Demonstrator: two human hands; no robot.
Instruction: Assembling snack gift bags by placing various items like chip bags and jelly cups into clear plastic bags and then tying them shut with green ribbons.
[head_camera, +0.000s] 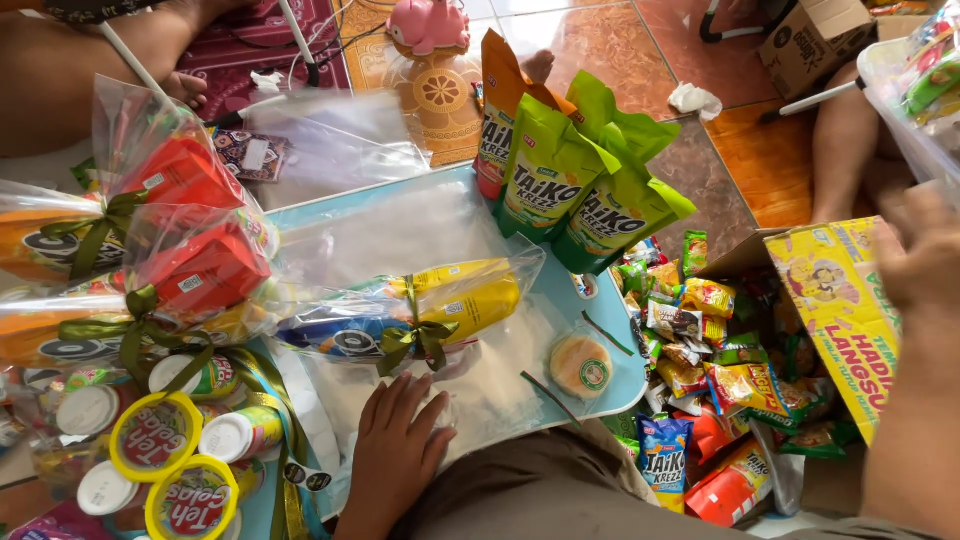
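I see the wrapped snack bundle (410, 310), yellow and blue packs in clear plastic tied with a green ribbon, lying on the light blue tray (600, 290). My left hand (395, 440) rests flat, fingers spread, holding nothing. My right hand (925, 250) is blurred at the carton (840, 300); its grip I cannot tell

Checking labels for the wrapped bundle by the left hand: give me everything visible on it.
The wrapped bundle is a clear plastic bag holding yellow and blue snack packets, cinched mid-length by a green ribbon bow. It lies on its side across a light blue tray, over loose clear plastic sheets. Its open end flares toward the green snack bags. The left hand rests flat just below it, apparently not touching.
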